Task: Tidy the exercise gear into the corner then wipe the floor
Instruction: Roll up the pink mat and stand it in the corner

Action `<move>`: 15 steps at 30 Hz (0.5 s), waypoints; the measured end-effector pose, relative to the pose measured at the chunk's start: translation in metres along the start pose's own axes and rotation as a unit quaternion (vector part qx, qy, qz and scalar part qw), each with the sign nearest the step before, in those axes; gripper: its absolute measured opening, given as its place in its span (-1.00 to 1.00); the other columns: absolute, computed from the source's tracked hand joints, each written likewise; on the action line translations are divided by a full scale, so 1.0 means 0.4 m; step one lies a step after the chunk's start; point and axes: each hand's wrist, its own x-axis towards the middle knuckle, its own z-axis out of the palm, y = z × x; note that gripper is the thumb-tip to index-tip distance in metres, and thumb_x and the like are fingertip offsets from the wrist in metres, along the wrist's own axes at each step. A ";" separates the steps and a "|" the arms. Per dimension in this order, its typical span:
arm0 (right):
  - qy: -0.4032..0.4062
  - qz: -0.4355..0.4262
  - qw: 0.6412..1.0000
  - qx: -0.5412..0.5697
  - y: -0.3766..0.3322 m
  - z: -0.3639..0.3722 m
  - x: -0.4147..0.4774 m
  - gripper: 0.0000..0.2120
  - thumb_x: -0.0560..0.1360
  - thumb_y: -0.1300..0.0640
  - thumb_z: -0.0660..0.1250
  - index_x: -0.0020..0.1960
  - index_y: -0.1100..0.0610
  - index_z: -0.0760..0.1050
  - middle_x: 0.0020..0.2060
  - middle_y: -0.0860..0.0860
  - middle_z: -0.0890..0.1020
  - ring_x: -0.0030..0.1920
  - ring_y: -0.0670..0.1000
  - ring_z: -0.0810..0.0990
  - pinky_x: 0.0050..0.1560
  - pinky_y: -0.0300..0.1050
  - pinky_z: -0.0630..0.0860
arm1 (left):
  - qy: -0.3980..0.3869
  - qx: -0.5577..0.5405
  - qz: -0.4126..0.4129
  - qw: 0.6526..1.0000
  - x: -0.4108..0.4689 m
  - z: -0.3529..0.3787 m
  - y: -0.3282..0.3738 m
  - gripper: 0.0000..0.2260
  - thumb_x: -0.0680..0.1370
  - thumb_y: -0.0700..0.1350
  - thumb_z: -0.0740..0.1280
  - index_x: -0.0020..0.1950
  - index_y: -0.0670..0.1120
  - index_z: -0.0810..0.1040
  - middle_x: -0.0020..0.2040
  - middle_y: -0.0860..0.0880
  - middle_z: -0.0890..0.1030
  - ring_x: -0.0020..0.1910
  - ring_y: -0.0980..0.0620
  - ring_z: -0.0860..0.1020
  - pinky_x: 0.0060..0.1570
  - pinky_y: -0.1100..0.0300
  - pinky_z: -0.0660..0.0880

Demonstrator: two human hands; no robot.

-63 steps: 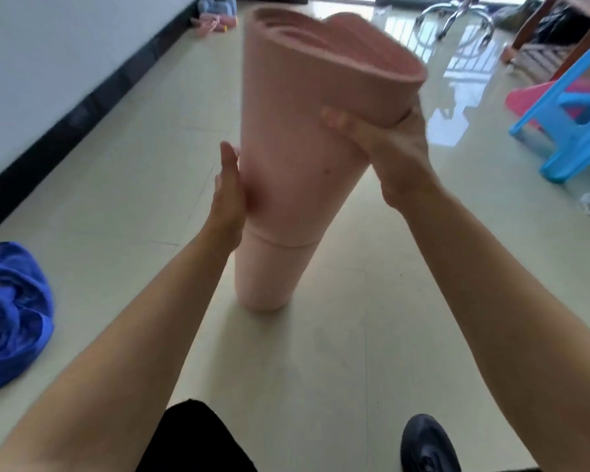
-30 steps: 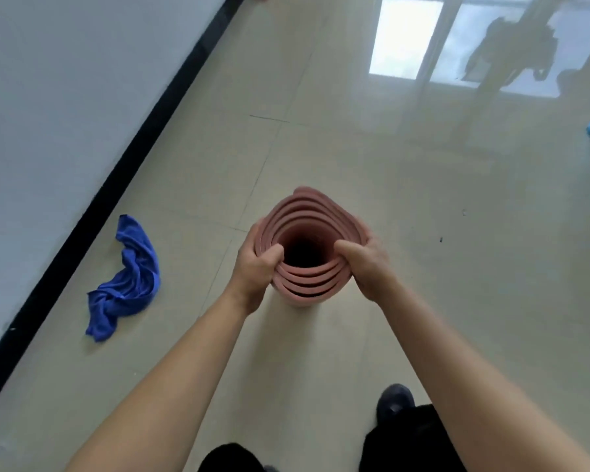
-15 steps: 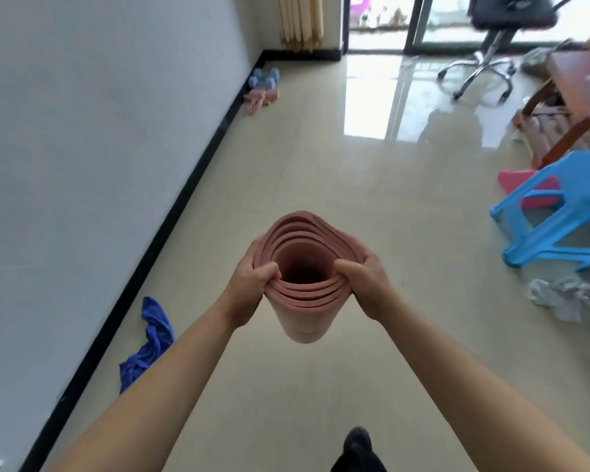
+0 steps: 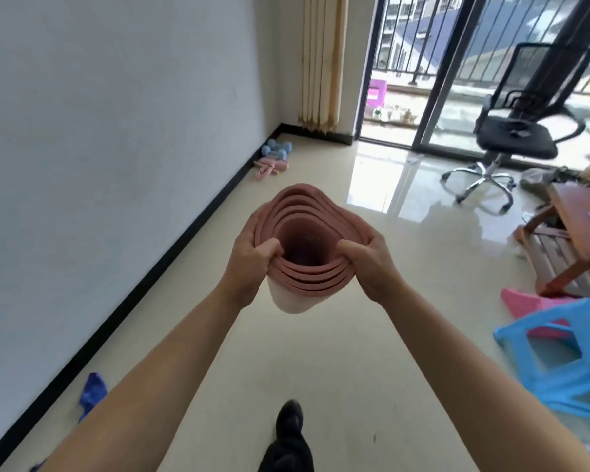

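A rolled pink exercise mat hangs upright off the floor in front of me, its open spiral end facing up. My left hand grips the roll's top left rim, thumb tucked inside. My right hand grips the top right rim the same way. Far along the left wall lie blue dumbbells and a pink item, near the room's corner. A blue cloth lies on the floor by the baseboard, partly hidden by my left forearm.
A blue plastic stool and a pink one lie at right beside a wooden table. A black office chair stands near the balcony door. My black shoe is on the tiled floor below.
The mat went from standing on the floor to being lifted by both hands at its top rim. The view has risen and moved forward; the far corner and dumbbells now show.
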 end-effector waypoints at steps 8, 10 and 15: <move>0.031 -0.029 0.999 0.019 -0.103 -0.123 0.550 -0.46 0.33 0.35 0.32 0.28 0.04 0.57 0.08 0.16 0.67 0.11 0.24 0.65 0.02 0.10 0.63 | -0.045 0.031 0.027 0.998 0.609 0.076 0.061 -0.43 0.49 -0.39 0.21 0.45 0.02 0.39 0.27 0.01 0.55 0.23 -0.02 0.55 0.23 -0.09 0.54; 0.044 -0.036 0.998 0.032 -0.106 -0.181 0.671 -0.47 0.40 0.44 0.29 0.28 0.04 0.57 0.08 0.16 0.67 0.11 0.25 0.64 0.01 0.08 0.62 | -0.066 0.037 0.032 0.997 0.748 0.127 0.070 -0.42 0.50 -0.40 0.20 0.45 0.06 0.39 0.26 0.07 0.55 0.23 0.02 0.55 0.21 -0.03 0.55; 0.070 -0.048 0.995 0.050 -0.082 -0.360 1.023 -0.47 0.41 0.48 0.26 0.26 0.05 0.58 0.06 0.18 0.67 0.10 0.27 0.64 0.02 0.10 0.63 | -0.090 0.042 0.031 0.995 1.123 0.273 0.027 -0.44 0.51 -0.40 0.19 0.41 0.07 0.41 0.18 0.09 0.58 0.18 0.03 0.57 0.12 0.06 0.58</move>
